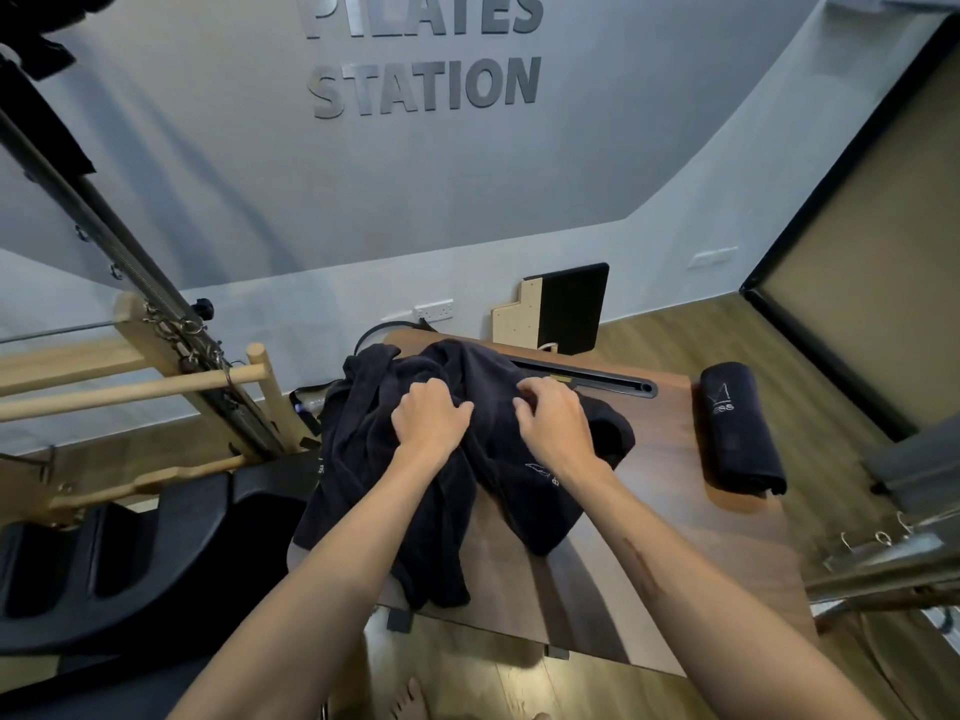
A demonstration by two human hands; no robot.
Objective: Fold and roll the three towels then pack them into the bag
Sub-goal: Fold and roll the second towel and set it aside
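Gripping: both hands press down into 1 heap of dark navy towels [415,491] on the wooden table [675,553].
Left hand [428,415]: palm down, fingers curled into the cloth and bunching a fold; the fingertips are buried, so how tight the pinch is cannot be told.
Right hand [553,420]: palm down just beside the left hand, fingers bent and pinching a ridge of the same cloth; the thumb is hidden under the palm.
Heap: crumpled under and around both hands, spilling over the table's edge on the left-hand side and toward the person; whether it is 1 towel or 2 cannot be told, since the folds merge.
Pale logos: 1 sits just below the right wrist, 1 near the left forearm; both are too small and creased to read.
Rolled towel [740,431]: lies well apart from the right hand, out to that side on the table; it is rolled tight, and its pale logo shows only the letters "ESS" under a crown shape.
Bag: cannot be made out anywhere.
Table slot [597,381]: a dark groove beyond the right hand, partly covered by the heap.
Wall lettering [423,88]: "STATION" reads whole; the word above is cut off by the top edge.
Bare toes [408,701]: cut off by the bottom edge, between the forearms.
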